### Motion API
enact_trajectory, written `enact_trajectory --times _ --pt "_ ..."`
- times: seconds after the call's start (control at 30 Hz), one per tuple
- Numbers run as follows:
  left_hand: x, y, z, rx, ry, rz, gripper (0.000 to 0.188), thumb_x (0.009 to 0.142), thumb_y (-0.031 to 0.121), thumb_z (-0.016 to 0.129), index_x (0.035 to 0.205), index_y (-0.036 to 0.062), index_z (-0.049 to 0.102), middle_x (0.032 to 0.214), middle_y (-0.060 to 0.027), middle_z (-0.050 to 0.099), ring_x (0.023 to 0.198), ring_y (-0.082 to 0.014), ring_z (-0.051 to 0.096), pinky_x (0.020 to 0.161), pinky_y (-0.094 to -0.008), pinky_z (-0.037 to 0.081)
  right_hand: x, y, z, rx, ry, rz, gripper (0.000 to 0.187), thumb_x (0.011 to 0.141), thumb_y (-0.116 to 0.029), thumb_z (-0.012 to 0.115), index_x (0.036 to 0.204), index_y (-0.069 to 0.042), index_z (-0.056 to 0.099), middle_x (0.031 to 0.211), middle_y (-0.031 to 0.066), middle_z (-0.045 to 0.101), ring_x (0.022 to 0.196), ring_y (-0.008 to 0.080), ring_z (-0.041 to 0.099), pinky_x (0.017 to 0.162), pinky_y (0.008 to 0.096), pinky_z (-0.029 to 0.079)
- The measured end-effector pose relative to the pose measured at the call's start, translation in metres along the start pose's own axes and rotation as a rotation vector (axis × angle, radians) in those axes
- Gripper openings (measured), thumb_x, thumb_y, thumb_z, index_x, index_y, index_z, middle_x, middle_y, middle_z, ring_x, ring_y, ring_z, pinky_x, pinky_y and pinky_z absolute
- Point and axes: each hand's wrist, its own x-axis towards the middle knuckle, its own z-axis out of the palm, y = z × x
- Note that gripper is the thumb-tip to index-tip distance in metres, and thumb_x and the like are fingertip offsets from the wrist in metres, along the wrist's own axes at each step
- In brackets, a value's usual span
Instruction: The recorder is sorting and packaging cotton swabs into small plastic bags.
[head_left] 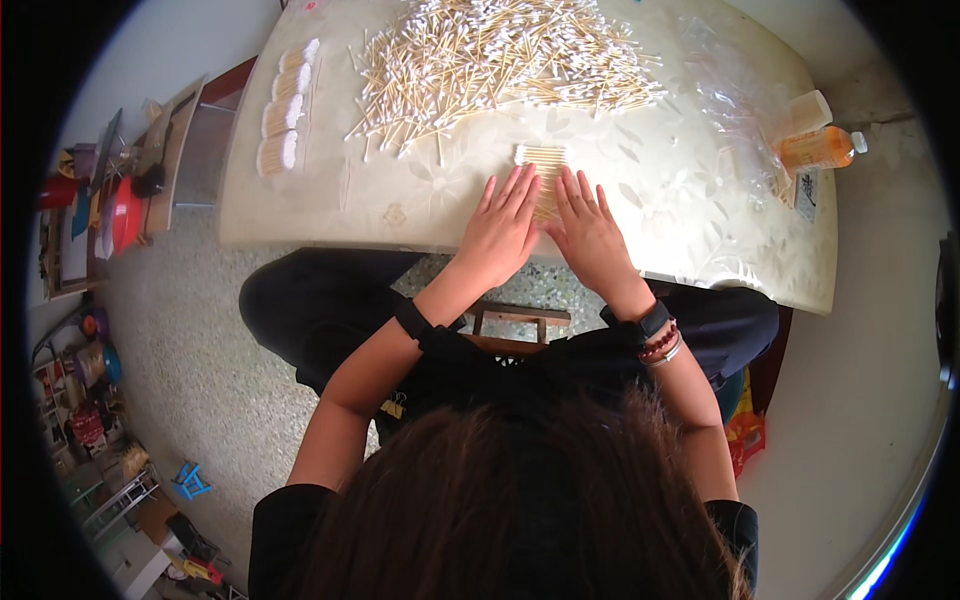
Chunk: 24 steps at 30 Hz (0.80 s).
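Okay, so going left to right, using the swab heap (500,60) as my landmark: well off to its left, down on the floor, is a small blue stool (190,480). Closer in, on the table (385,225) and just left of the heap, four bundles of cotton swabs (282,118) sit in a line, white tips facing the heap. Can't tell if anything wraps them.

Next, on the near side of the heap, there's the left hand (500,225), palm down, fingers straight. Between it and its partner is a flat row of double-ended cotton swabs (543,155), just on the near side of the heap, sticks lying crosswise and roughly parallel. Then comes the right hand (592,225), near the heap too and a mirror of the left. Both hands are spread flat along the two ends of the row, thumbs near each other, not clamped on anything. Fingertips hide some of the tips, so exact contact is hard to judge.

Right of the heap: crumpled clear plastic bags (735,110), then an orange drink bottle (820,148) lying on its side.

Handling-wise, I'd guess these weigh next to nothing: thin stiff sticks, likely to roll and maybe snap if bent, with soft tips that squash easily. I'd take a row from both ends with light, even inward pressure, no pinching.
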Motion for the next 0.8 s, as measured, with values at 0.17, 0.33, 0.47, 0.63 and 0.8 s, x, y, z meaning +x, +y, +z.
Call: enact_trajectory --times 0.17,0.33,0.47,0.63,0.8 --pt "-0.003 -0.001 0.000 -0.012 -0.008 0.000 0.056 0.091 0.017 0.045 0.139 -0.0050 0.027 0.148 -0.0190 0.023 0.138 -0.0327 0.021 0.111 -0.0508 0.017 -0.005 -0.011 0.003 -0.017 0.026 0.072 0.061 0.092 -0.036 0.049 0.136 0.004 0.035 0.144 0.0192 0.032 0.136 0.0313 0.028 0.111 0.0437 0.022" --pt "-0.005 -0.002 0.000 -0.019 -0.017 0.002 0.056 0.091 0.016 0.045 0.139 -0.0047 0.027 0.148 -0.0195 0.023 0.138 -0.0331 0.020 0.111 -0.0505 0.017 -0.009 -0.018 0.003 -0.031 0.027 0.084 0.060 0.092 -0.036 0.049 0.135 0.003 0.036 0.144 0.0190 0.032 0.136 0.0315 0.028 0.111 0.0439 0.023" --pt "-0.006 -0.002 0.000 -0.079 -0.034 -0.008 0.057 0.090 0.015 0.046 0.140 -0.0049 0.025 0.148 -0.0199 0.021 0.138 -0.0335 0.020 0.111 -0.0497 0.018 -0.013 -0.021 0.003 -0.020 0.016 0.096 0.058 0.092 -0.034 0.049 0.135 0.003 0.037 0.144 0.0196 0.032 0.135 0.0320 0.028 0.110 0.0445 0.024" --pt "-0.004 -0.001 0.004 -0.087 -0.022 -0.005 0.058 0.090 0.013 0.046 0.140 -0.0049 0.023 0.149 -0.0203 0.019 0.138 -0.0336 0.019 0.111 -0.0497 0.018 -0.011 -0.016 0.006 0.014 0.057 0.102 0.057 0.092 -0.031 0.050 0.135 0.004 0.036 0.144 0.0206 0.032 0.135 0.0329 0.029 0.110 0.0450 0.024" --pt "-0.013 0.005 -0.007 -0.070 0.011 -0.034 0.062 0.087 0.012 0.048 0.141 -0.0055 0.022 0.149 -0.0204 0.019 0.139 -0.0330 0.019 0.111 -0.0494 0.017 -0.015 -0.020 -0.009 0.055 0.104 0.100 0.055 0.093 -0.025 0.049 0.136 0.005 0.034 0.144 0.0203 0.032 0.135 0.0321 0.028 0.110 0.0449 0.023"
